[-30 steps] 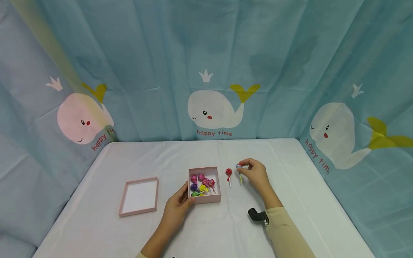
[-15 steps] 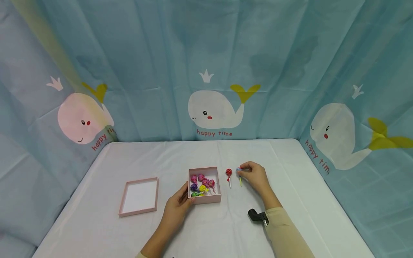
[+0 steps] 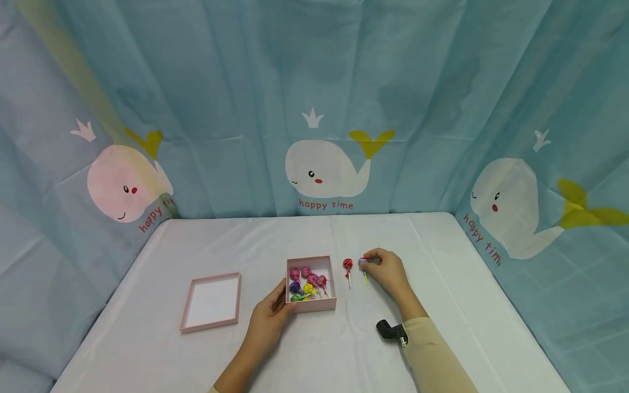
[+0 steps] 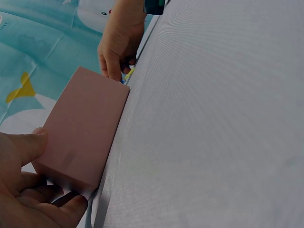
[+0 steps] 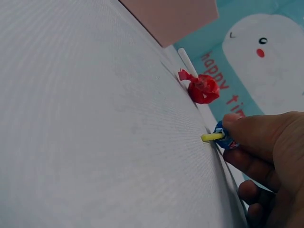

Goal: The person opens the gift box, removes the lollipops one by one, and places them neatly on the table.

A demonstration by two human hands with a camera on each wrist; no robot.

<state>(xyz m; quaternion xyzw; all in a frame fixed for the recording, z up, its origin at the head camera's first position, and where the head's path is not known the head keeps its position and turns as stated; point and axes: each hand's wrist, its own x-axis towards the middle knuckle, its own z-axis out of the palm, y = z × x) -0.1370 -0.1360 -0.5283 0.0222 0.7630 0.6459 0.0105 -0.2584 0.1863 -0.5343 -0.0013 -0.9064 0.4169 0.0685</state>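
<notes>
In the head view my left hand (image 3: 267, 316) grips the near left corner of a pink box (image 3: 314, 305), its thumb on the front wall. Several wrapped lollipops, pink, purple, yellow and green, lie inside. Right of the box, a red lollipop (image 3: 348, 264) lies on the table with its white stick toward me. Beside it my right hand (image 3: 390, 270) pinches a blue lollipop (image 5: 225, 136) between thumb and fingers at the wrapped head. Its yellow stick points toward me, low at the tabletop; whether it touches the cloth I cannot tell.
A shallow pink lid (image 3: 211, 301) with a white inside lies left of the box. White cloth covers the table (image 3: 295, 360). Blue-green curtains (image 3: 236, 109) printed with whales stand behind and at both sides. A black camera mount (image 3: 391, 329) sits on the right wrist.
My right hand has come slightly nearer to me and lower, bringing the blue lollipop level beside the red one. My left hand and the box stay in place.
</notes>
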